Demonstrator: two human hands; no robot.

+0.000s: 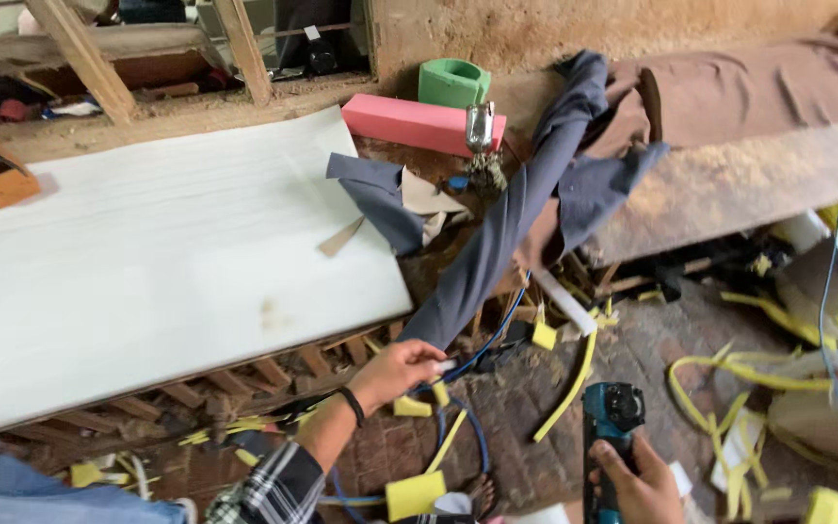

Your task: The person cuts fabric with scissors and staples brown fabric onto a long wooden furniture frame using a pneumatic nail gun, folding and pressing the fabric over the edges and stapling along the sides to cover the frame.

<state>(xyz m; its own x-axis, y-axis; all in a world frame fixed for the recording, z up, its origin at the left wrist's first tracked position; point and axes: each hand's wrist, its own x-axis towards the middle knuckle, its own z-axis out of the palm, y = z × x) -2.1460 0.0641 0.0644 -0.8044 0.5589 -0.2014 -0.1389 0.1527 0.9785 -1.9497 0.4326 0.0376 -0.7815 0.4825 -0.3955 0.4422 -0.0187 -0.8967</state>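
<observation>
My left hand (402, 369) reaches forward below the edge of a white board (147, 252), and its fingers pinch a blue hose or cable (482, 354) near the lower end of a hanging grey cloth (497, 233). A black band is on that wrist. My right hand (642, 480) grips a teal and black power tool (611, 417) upright at the bottom of the view, over the brick floor.
A pink foam block (409, 121), a green foam piece (453, 82) and a metal spray gun (480, 131) lie behind the board. Brown fabric (749, 87) covers a bench at right. Yellow foam scraps (729, 388) litter the floor.
</observation>
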